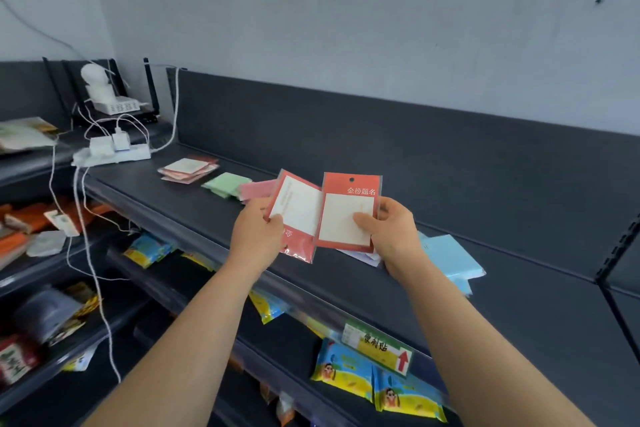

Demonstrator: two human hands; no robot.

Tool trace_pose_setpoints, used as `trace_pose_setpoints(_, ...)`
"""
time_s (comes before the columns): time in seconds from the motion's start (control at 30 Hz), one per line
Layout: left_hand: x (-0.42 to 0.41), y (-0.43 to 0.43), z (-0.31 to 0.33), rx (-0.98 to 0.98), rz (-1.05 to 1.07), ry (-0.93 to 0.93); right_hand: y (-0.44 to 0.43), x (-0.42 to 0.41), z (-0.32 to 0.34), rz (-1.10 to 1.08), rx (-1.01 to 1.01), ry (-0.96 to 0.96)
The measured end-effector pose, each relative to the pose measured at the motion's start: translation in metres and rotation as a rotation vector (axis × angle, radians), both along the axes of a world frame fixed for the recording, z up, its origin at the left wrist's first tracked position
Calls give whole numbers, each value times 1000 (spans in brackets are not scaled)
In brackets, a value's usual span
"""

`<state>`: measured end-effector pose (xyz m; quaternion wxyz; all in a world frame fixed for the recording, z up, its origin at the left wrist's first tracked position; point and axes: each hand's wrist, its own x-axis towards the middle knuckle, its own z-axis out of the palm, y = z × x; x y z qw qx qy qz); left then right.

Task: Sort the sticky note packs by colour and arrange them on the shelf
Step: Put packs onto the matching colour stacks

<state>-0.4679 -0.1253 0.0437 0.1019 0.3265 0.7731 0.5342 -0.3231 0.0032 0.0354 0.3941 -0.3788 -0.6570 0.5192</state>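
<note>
My left hand [256,236] grips a red-carded sticky note pack [298,208], tilted, above the dark shelf [485,288]. My right hand [391,232] holds a second red-carded pack [346,215] upright, thumb on its white pad. The two packs overlap slightly. On the shelf lie a pile of red-carded packs [188,169] at the far left, a green pack [227,184], a pink pack [256,189] partly hidden behind my left hand, and blue packs [450,260] to the right of my right hand. A pale pack [360,255] lies under my right hand.
A white power strip [110,152] with plugs and trailing cables sits at the shelf's left end, a router [117,104] behind it. A green and white price label [377,347] hangs on the shelf's front edge. Lower shelves hold yellow-blue packets [377,381]. A black upright [620,253] stands at right.
</note>
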Motion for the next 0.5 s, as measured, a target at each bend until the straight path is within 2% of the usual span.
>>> trace_pose_setpoints(0.33,-77,14,-1,54,147,-44,33,-95,3,90,59,-16)
trace_pose_setpoints(0.5,-130,17,-2,86,235,26,40,-144,4,108,64,-34)
